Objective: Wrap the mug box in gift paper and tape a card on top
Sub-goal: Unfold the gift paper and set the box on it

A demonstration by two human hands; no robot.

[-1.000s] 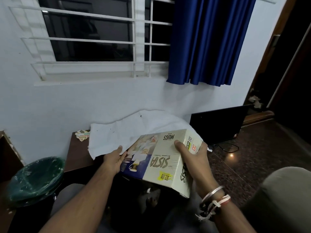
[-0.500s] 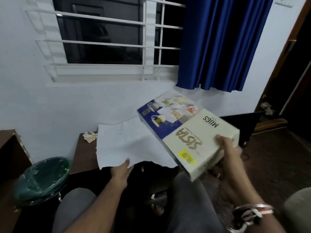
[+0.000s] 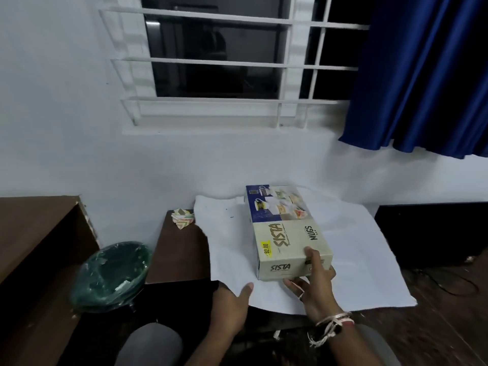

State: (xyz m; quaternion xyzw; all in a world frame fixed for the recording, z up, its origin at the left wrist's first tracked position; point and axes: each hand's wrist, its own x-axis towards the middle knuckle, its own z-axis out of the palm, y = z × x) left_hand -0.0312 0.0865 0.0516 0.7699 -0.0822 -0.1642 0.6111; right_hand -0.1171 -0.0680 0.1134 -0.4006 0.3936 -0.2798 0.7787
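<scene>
The box [image 3: 285, 233] is laid on the paper [image 3: 364, 260] on the desk [image 3: 179, 254], its near end gripped by the right hand [image 3: 314, 281], and the paper's edge is pinched by the left hand [image 3: 232, 305]. Next the paper must be folded over it. The box is no longer held up in the air.

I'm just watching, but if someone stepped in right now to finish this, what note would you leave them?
Left hand: pinches the near edge of the gift paper, thumb on top.
Right hand: grips the near end of the mug box.
The box lies flat on the paper, which is spread white side up over the brown table. A small patterned folded piece, perhaps the card, sits at the table's far left corner.
Done: box placed on paper. Left: fold, tape, add card. No tape in view.
</scene>
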